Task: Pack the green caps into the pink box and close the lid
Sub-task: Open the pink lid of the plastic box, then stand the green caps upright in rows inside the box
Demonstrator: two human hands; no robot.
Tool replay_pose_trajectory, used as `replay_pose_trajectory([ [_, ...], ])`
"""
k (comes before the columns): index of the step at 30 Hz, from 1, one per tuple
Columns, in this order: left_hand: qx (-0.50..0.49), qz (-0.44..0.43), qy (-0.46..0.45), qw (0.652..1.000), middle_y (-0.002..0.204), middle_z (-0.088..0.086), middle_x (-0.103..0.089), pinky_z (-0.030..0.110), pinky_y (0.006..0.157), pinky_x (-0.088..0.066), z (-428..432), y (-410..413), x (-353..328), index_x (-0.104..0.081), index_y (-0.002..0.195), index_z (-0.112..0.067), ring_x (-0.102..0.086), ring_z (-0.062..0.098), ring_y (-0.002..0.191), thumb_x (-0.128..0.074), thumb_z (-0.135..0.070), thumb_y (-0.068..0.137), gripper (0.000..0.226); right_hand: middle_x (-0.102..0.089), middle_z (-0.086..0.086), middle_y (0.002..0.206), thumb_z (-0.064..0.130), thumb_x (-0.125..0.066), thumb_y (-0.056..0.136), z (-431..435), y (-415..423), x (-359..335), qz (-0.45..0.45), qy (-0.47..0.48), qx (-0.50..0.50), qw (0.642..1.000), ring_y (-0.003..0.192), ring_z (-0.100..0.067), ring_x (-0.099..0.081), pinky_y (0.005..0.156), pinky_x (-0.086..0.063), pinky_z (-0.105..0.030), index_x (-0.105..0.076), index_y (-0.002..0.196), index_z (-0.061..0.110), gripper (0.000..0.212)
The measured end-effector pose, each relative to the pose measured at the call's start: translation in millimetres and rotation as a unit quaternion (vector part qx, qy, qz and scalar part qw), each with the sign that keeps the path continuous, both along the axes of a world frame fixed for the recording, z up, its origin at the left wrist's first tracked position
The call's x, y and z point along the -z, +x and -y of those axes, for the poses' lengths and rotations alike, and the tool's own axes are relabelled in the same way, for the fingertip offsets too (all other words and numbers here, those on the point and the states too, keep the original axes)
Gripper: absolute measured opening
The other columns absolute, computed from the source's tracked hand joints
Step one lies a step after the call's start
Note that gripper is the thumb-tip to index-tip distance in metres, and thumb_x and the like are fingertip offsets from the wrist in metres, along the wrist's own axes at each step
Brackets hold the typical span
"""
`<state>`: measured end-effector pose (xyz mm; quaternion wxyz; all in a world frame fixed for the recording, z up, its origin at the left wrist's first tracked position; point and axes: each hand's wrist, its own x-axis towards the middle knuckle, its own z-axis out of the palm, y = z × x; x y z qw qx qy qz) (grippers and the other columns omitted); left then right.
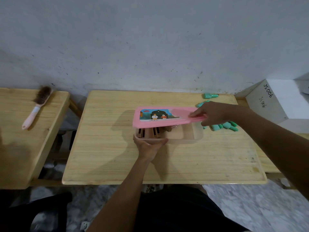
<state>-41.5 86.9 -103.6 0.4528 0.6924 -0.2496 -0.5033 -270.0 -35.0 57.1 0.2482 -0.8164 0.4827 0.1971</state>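
Observation:
The pink box (189, 137) stands in the middle of the wooden table (117, 156). My left hand (148, 146) grips its near left wall. Its pink lid (160, 117), with a picture sticker on top, is tilted above the box. My right hand (212, 113) pinches the lid's right end. Dark upright items show inside the box's left part; its right part looks bare. Several green caps (224, 126) lie on the table right of the box, partly hidden by my right hand. More green caps (209, 95) sit near the table's far edge.
A white carton (270, 101) marked JS006 stands at the right. A second wooden table (21, 144) on the left carries a pink-handled brush (37, 106). A grey wall runs behind both tables.

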Motion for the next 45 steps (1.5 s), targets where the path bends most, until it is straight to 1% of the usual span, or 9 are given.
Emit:
replay_pose_trajectory([
  [10,0.093,0.018,0.040,0.995,0.153,0.009,-0.021,0.043,0.112,-0.037,-5,27,-17,-0.004,0.149,-0.028,-0.031,0.027,0.139,-0.091,-0.055,0.034,0.147,-0.072,-0.003,0.097,0.016,-0.060,0.093,-11,6,-5,0.271,-0.241,0.193,0.912,0.073,-0.014,-0.064,0.066,-0.052,-0.022,-0.070,0.116,0.016,0.025],
  [14,0.121,0.110,0.018,0.986,0.157,0.005,-0.009,0.038,0.113,-0.029,1,60,-36,-0.007,0.150,-0.021,-0.018,0.025,0.144,-0.077,-0.056,0.066,0.115,-0.075,-0.005,0.100,0.013,-0.069,0.086,-21,34,-7,0.347,-0.322,0.148,0.868,0.081,-0.017,-0.067,0.079,-0.057,-0.035,-0.073,0.111,0.017,0.026],
  [17,0.039,0.147,-0.042,0.987,0.146,0.008,-0.030,0.032,0.107,-0.035,10,77,-62,-0.029,0.141,-0.012,-0.032,0.023,0.137,-0.061,-0.057,0.081,0.082,-0.076,-0.003,0.094,0.010,-0.072,0.079,-33,66,-5,0.413,-0.382,0.088,0.822,0.081,-0.020,-0.068,0.076,-0.055,-0.032,-0.076,0.103,0.016,0.026],
  [21,-0.027,-0.053,-0.053,0.997,0.106,0.009,-0.066,0.036,0.089,-0.050,30,86,-110,-0.060,0.105,-0.013,-0.064,0.027,0.104,-0.043,-0.060,0.090,0.052,-0.075,-0.001,0.091,0.010,-0.073,0.074,-49,111,13,0.423,-0.452,-0.015,0.785,0.076,-0.021,-0.064,0.063,-0.050,-0.028,-0.077,0.098,0.017,0.025],
  [24,-0.027,-0.141,-0.058,0.988,0.105,0.017,-0.069,0.044,0.088,-0.054,35,88,-130,-0.061,0.113,-0.003,-0.068,0.030,0.093,-0.054,-0.040,0.094,0.043,-0.074,-0.003,0.093,0.016,-0.074,0.076,-60,142,27,0.414,-0.470,-0.080,0.775,0.075,-0.025,-0.064,0.059,-0.049,-0.029,-0.077,0.098,0.016,0.022],
  [29,-0.123,-0.188,-0.058,0.973,0.116,0.025,-0.065,0.038,0.073,-0.057,33,111,-132,-0.057,0.119,0.007,-0.064,0.034,0.094,-0.044,0.006,0.089,0.033,-0.066,0.002,0.122,0.032,-0.079,0.068,-69,166,50,0.380,-0.346,-0.134,0.847,0.107,-0.023,-0.062,0.087,-0.049,-0.036,-0.067,0.120,0.026,0.054],
  [33,-0.197,-0.105,-0.074,0.972,0.109,0.015,-0.066,0.033,0.073,-0.054,31,140,-129,-0.060,0.121,-0.003,-0.063,0.028,0.092,-0.034,0.009,0.085,0.046,-0.046,0.001,0.146,0.053,-0.067,0.075,-73,159,73,0.326,-0.304,-0.087,0.891,0.132,-0.017,-0.044,0.112,-0.031,-0.039,-0.052,0.136,0.027,0.067],
  [39,-0.193,0.249,0.016,0.949,0.114,0.016,-0.061,0.031,0.080,-0.044,10,160,-109,-0.061,0.118,-0.002,-0.056,0.029,0.098,-0.037,-0.012,0.093,0.035,-0.050,-0.004,0.140,0.058,-0.053,0.081,-78,141,88,0.210,-0.167,0.001,0.963,0.128,-0.025,-0.047,0.106,-0.038,-0.043,-0.050,0.137,0.023,0.066],
  [45,-0.100,0.279,0.122,0.947,0.127,0.018,-0.059,0.042,0.098,-0.045,9,155,-61,-0.061,0.121,-0.009,-0.055,0.039,0.113,-0.037,-0.019,0.094,0.037,-0.059,0.005,0.130,0.031,-0.053,0.093,-86,120,104,0.135,-0.088,0.009,0.987,0.115,-0.018,-0.057,0.089,-0.049,-0.035,-0.055,0.131,0.031,0.038],
])
